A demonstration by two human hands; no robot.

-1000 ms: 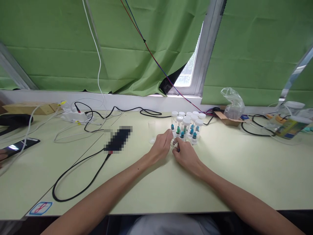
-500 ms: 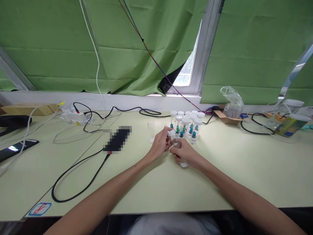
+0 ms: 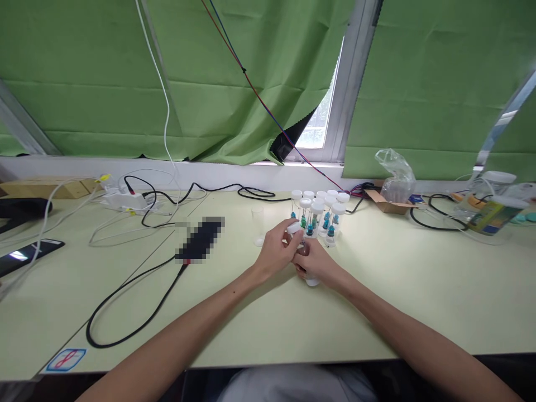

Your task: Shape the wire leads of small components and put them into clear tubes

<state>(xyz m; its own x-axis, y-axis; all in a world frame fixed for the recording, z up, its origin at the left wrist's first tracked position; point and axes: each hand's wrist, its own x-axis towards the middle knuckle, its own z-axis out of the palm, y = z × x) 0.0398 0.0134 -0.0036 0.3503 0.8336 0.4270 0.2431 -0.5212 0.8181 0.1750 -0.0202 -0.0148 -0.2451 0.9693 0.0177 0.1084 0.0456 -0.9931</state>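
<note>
Between my hands is a small clear vial with a white cap (image 3: 293, 228) at its upper end. My left hand (image 3: 277, 248) is closed round the cap, fingers on its near side. My right hand (image 3: 316, 260) wraps the vial's body, whose whitish bottom (image 3: 312, 282) shows below the fingers. The vial leans, and most of it is hidden by my fingers. Just beyond my hands stand several white-capped clear vials (image 3: 337, 209) with blue and green pieces inside. A clear, open-looking tube (image 3: 257, 222) stands left of my left hand.
A black blurred-out device (image 3: 201, 240) with a black cable lies to the left. Further left are a white power strip (image 3: 123, 200) and a phone (image 3: 29, 257). At the back right stand a cardboard box (image 3: 389, 205) holding a clear bag and a lidded plastic jar (image 3: 498, 215).
My left hand has shifted right, and its fingers have come over the near side of the cap. My right hand stays round the vial, which looks slightly more upright.
</note>
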